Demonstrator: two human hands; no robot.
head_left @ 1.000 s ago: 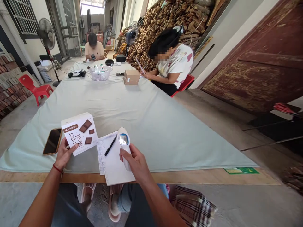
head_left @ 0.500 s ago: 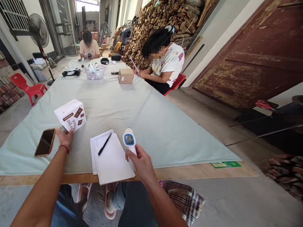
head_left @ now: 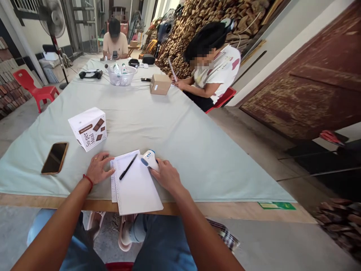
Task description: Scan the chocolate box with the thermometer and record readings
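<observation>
My right hand point(head_left: 167, 175) grips a white and blue infrared thermometer point(head_left: 150, 159) by its handle; the thermometer lies tipped over at the upper right corner of the paper stack. My left hand point(head_left: 99, 167) rests with fingers apart at the left edge of the papers point(head_left: 141, 192), holding nothing. On the papers lies a black pen point(head_left: 128, 167), slanted. A white box point(head_left: 89, 128) with chocolate pictures stands just beyond my left hand. Farther left, a phone point(head_left: 55, 158) with a dark screen lies on the cloth.
The table has a pale green cloth point(head_left: 214, 162). Farther up are a clear plastic basin point(head_left: 121, 77) with bottles and a cardboard box point(head_left: 160, 84). One person point(head_left: 214, 71) sits at the right side, writing; another point(head_left: 115, 43) sits at the far end. A red chair point(head_left: 36, 88) stands left.
My left hand has left the white box and moved right to the papers. My right hand has turned the thermometer from upright to lying over, its screen now out of sight.
</observation>
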